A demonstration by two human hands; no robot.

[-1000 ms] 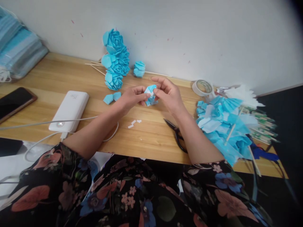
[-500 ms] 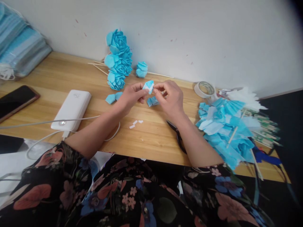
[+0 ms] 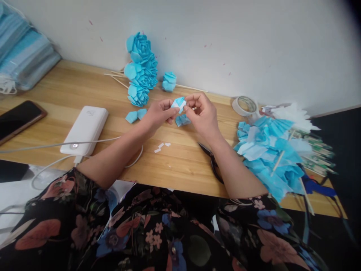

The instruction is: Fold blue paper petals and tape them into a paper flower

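A small blue and white folded petal piece (image 3: 178,102) is held up between my two hands over the table. My left hand (image 3: 161,114) pinches its left side between thumb and fingers. On its right edge, the thumb and forefinger of my right hand (image 3: 202,113) are closed. Just below, folded blue petals (image 3: 183,120) lie on the wood, partly hidden by my hands. Two more blue petals (image 3: 135,115) rest beside my left wrist. Several blue flowers on sticks (image 3: 139,71) lie against the wall, and a smaller blue flower (image 3: 169,81) on a stick lies right of them.
White paper scraps (image 3: 158,148) lie on the table (image 3: 175,169). Scissors (image 3: 210,158) sit partly under my right forearm. A tape roll (image 3: 244,105) and a blue material pile (image 3: 267,150) are right. A cabled power bank (image 3: 84,130), phone (image 3: 21,120) and packed masks (image 3: 28,49) are left.
The petal piece has tilted and shifted slightly right in my fingers. My right hand has moved up and turned a little at its edge. The things on the table have stayed put.
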